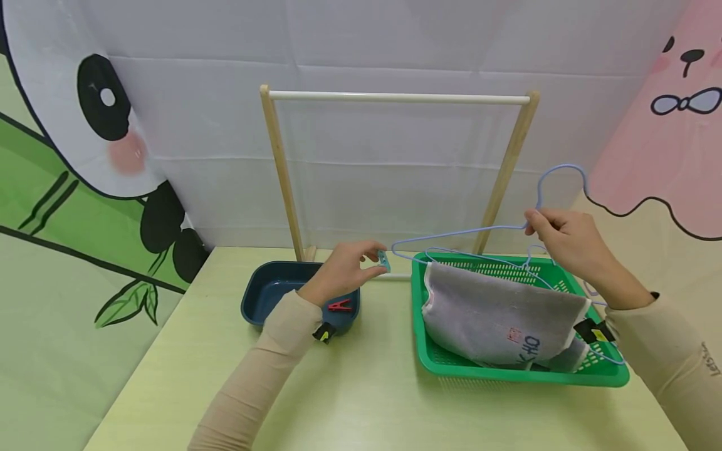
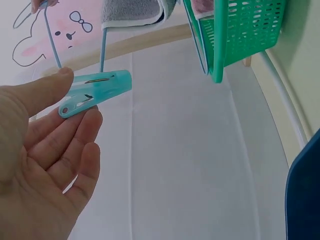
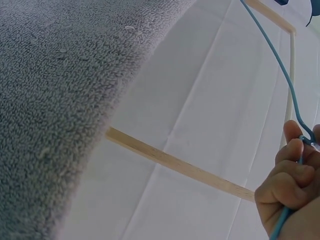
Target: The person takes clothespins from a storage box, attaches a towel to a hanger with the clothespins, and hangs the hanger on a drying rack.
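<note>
My left hand pinches a turquoise clothespin between thumb and fingers, just left of the hanger's left end. With its fingers curled at the hook's base, my right hand holds up a blue clothes hanger. A grey towel with dark lettering hangs folded over the hanger, its lower part inside the green basket. The towel's pile fills the left of the right wrist view. Part of the hanger's bar is hidden by the towel.
A dark blue bin with a red clothespin stands at the left, partly behind my left forearm. Further hangers lie in the basket. Behind stands a wooden rack with a white rail.
</note>
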Available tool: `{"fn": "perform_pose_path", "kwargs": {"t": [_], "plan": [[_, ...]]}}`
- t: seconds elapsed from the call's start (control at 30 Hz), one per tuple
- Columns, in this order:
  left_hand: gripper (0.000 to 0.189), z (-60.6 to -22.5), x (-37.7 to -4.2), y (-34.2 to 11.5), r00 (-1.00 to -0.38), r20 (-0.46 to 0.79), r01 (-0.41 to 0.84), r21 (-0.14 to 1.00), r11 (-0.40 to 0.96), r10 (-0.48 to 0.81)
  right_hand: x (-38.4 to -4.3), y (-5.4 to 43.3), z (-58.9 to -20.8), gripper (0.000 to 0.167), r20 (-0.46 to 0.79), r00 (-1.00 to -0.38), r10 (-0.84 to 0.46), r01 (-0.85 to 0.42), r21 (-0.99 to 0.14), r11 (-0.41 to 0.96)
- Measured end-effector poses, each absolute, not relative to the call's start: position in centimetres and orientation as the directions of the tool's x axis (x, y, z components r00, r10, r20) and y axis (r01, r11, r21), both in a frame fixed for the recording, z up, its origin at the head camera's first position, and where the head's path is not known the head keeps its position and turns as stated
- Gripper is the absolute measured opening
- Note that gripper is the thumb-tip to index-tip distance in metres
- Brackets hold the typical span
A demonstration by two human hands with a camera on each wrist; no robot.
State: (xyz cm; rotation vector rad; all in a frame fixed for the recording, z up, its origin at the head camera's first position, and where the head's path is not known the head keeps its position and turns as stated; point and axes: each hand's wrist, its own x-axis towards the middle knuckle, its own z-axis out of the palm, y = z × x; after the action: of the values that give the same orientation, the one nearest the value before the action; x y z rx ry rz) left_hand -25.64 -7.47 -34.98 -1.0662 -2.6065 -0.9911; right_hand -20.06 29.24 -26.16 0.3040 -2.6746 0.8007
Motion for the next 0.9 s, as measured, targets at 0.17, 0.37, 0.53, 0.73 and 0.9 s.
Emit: {"fn": "perform_pose_path", "kwargs": {"t": [0.17, 0.37, 0.53, 0.73, 0.9], "plan": [[0.032, -35.2, -25.6, -6.6, -0.711, 0.441, 0.699, 0.526, 0.485, 0.547, -20.2, 29.0, -26.4, 0.04, 0.377, -0.916, -0.137, -0.32, -0.483, 0.815], [0.031, -35.3, -25.4, -5.6, -0.688, 0.496, 0.725, 0.511, 0.462, 0.53, -20.4, 28.8, -26.8, 0.04, 0.366, -0.917, -0.162, -0.333, -0.476, 0.814], [0.031, -35.3, -25.0, -4.8, -0.661, 0.517, 0.751, 0.47, 0.465, 0.544, -20.6, 28.7, -27.1, 0.041, 0.368, -0.915, -0.163, -0.335, -0.471, 0.816], [0.027, -35.6, -25.0, -4.0, -0.625, 0.553, 0.78, 0.422, 0.461, 0.551, -20.7, 28.6, -27.2, 0.041, 0.371, -0.913, -0.167, -0.338, -0.462, 0.82], [0.024, -35.8, -25.0, -3.6, -0.615, 0.571, 0.788, 0.422, 0.448, 0.544, -20.7, 28.7, -27.3, 0.041, 0.354, -0.919, -0.174, -0.331, -0.455, 0.827]]}}
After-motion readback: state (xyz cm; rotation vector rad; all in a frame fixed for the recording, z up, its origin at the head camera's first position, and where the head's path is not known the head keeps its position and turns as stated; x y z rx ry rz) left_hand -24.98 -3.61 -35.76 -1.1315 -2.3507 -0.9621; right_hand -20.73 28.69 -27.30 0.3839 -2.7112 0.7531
